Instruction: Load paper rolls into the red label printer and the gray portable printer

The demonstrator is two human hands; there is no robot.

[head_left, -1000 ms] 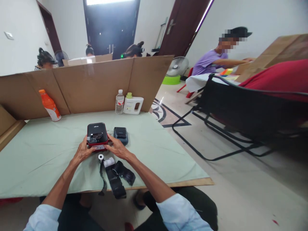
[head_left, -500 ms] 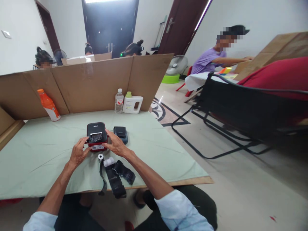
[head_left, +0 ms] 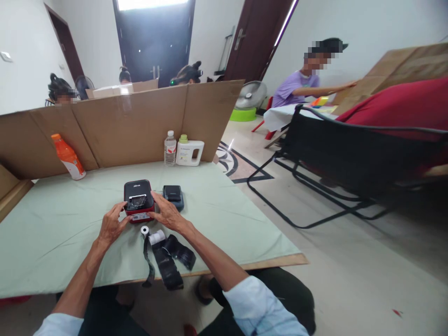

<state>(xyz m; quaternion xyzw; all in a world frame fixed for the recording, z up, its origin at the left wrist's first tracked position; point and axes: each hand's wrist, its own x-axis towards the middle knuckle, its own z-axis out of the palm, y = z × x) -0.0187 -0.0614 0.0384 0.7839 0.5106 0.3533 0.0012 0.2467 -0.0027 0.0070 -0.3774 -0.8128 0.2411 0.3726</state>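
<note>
A black and red box-shaped device, by its look a label printer (head_left: 139, 191), lies on the cloth-covered table with a clear window in its top and a white sticker on its near side. My left hand (head_left: 114, 224) grips its left side, thumb at the near corner. From the right, my right hand (head_left: 167, 212) holds it the same way, fingers along the side. Nearer to me are a small white-cored roll (head_left: 144, 230), a wider white roll (head_left: 157, 237) and black ribbon (head_left: 168, 268) trailing over the front edge. Just beyond my right hand sits a small dark device (head_left: 173, 197).
A cardboard screen (head_left: 140, 126) stands along the table's far side. Before it are an orange bottle (head_left: 68, 156), a clear water bottle (head_left: 170, 149) and a white jug (head_left: 191, 152). A black folding chair (head_left: 336, 154) and a person in purple (head_left: 297, 88) are at right.
My view has shifted slightly, so the whole scene sits a little further left. Both hands keep their hold on the label printer, which has not visibly moved on the table.
</note>
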